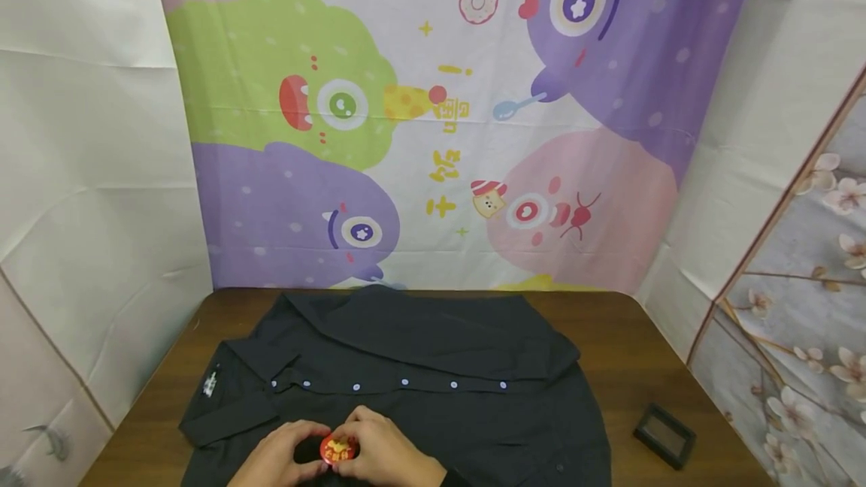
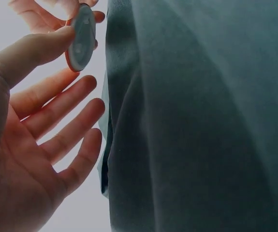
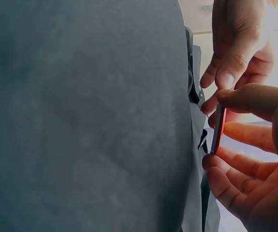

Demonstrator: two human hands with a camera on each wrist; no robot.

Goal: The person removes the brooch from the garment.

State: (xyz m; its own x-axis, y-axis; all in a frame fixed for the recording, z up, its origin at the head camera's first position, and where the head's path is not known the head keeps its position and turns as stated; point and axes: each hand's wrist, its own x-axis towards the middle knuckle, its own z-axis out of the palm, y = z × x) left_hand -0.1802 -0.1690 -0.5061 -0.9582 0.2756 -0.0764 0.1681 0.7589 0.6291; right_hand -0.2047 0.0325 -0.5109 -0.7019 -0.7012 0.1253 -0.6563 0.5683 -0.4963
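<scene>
Badge: round, red with a gold design [image 1: 337, 449]; held just above the shirt's near part, below the button row, not resting on cloth. Red face up, pale back toward the fabric.
Left hand: [image 1: 283, 457] pinches the badge rim between thumb and index; other fingers spread loose in left wrist view.
Right hand: [image 1: 386, 449] pinches the opposite side, thumb on one edge and fingertips on the other.
Shirt: dark [image 1: 433, 344], spread on the tabletop [image 1: 643, 344], pale buttons [image 1: 404, 382] running left to right.
Black frame: [image 1: 665, 436] right of the shirt, on the tabletop, untouched.
Step in hand: judged as two-handed handling of the badge over the shirt; badge not attached.
Fastener: too unclear on the badge's back to say whether a pin is there or open.
Next move calls for: probably one hand steadying the rim while the other frees its fingers for the back or the cloth; a slack grip could drop or twist the badge.
</scene>
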